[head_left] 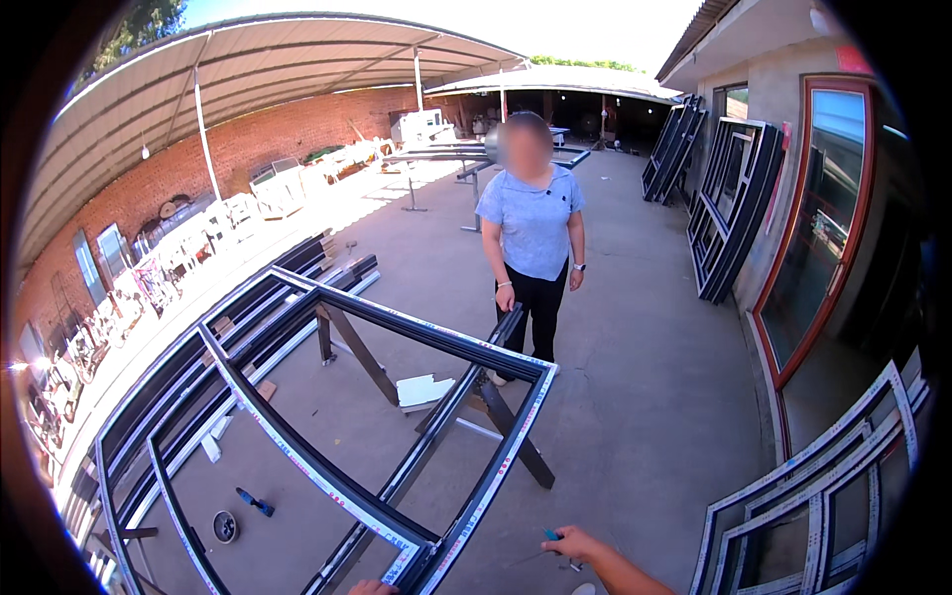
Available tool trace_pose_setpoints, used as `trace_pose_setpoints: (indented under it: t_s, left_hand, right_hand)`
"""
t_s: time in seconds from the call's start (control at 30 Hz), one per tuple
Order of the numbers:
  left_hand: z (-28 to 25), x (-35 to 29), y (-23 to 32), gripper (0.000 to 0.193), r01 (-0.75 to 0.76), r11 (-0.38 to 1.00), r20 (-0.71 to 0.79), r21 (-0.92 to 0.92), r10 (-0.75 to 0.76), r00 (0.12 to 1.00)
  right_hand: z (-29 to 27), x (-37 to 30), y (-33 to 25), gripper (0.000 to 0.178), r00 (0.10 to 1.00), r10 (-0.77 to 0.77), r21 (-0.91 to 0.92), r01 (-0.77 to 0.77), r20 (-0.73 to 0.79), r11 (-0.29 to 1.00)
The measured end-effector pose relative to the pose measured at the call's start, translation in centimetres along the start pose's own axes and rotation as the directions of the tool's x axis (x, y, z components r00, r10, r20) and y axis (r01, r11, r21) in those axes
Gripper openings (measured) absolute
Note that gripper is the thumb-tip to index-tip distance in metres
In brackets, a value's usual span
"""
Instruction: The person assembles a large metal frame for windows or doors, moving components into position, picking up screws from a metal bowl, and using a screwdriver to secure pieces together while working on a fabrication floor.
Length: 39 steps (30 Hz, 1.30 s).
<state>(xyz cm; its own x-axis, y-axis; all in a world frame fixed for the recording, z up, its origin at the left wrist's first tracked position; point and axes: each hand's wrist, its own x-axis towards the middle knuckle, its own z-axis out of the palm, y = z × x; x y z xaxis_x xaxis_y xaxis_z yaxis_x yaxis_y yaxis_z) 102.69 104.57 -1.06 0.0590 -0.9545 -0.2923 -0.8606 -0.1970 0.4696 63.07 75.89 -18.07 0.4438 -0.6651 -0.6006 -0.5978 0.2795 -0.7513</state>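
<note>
A large dark window frame point(499, 466) with white printed film strips lies flat on trestle stands point(516, 436) before me. At the lower edge, my left hand point(372, 587) is beside the frame's near corner; only part of it shows, its grip cut off by the picture edge. To the right of that corner, my right hand point(573, 544) is closed around a small tool with a teal handle point(551, 534), apart from the frame. Its thin shaft seems to point left, but its exact kind is unclear. Across the frame stands a person point(535, 223), one hand at a dark bar point(510, 325).
More dark profiles point(347, 273) lie stacked at left. Below the frame, a round tin point(226, 527), a blue-black tool point(255, 503) and a white board point(424, 390) are on the floor. Film-covered frames point(813, 496) lean at right, near a red-brown door point(818, 228) and dark frames point(732, 208).
</note>
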Motion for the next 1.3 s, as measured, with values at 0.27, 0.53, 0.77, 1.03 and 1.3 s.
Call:
trace_pose_setpoints:
  t_s: [0.27, 0.53, 0.77, 1.03, 1.3]
  left_hand:
    - [10.2, 14.3, 19.7, 0.058, -0.354, 0.935, 0.112, 0.013, 0.35, 0.93]
    - [12.8, 23.1, 37.9, 0.056, -0.499, 0.861, 0.061, -0.1, 0.506, 0.86]
    - [11.0, 31.3, 45.4, 0.026, -0.519, 0.822, -0.069, -0.234, 0.519, 0.852]
    - [2.8, 44.8, 45.3, 0.016, -0.657, 0.705, -0.357, -0.267, 0.561, 0.747]
    - [-9.0, 65.0, 51.4, 0.018, -0.533, 0.523, -0.36, -0.665, 0.401, 0.843]
  right_hand:
    - [-11.9, -9.0, 8.7, 0.038, 0.982, 0.155, 0.373, -0.104, -0.107, 0.922]
    - [-23.3, -14.8, 3.6, 0.036, 0.995, -0.096, 0.646, 0.073, 0.001, 0.76]
    - [-28.4, -13.8, 1.8, 0.038, 0.968, -0.074, 0.855, 0.246, -0.239, 0.457]
    - [-37.1, -5.4, 7.1, 0.038, 0.913, 0.133, 0.724, 0.211, -0.386, 0.656]
    - [-48.7, 2.5, 5.3, 0.028, 0.8, 0.299, 0.712, 0.212, -0.52, 0.669]
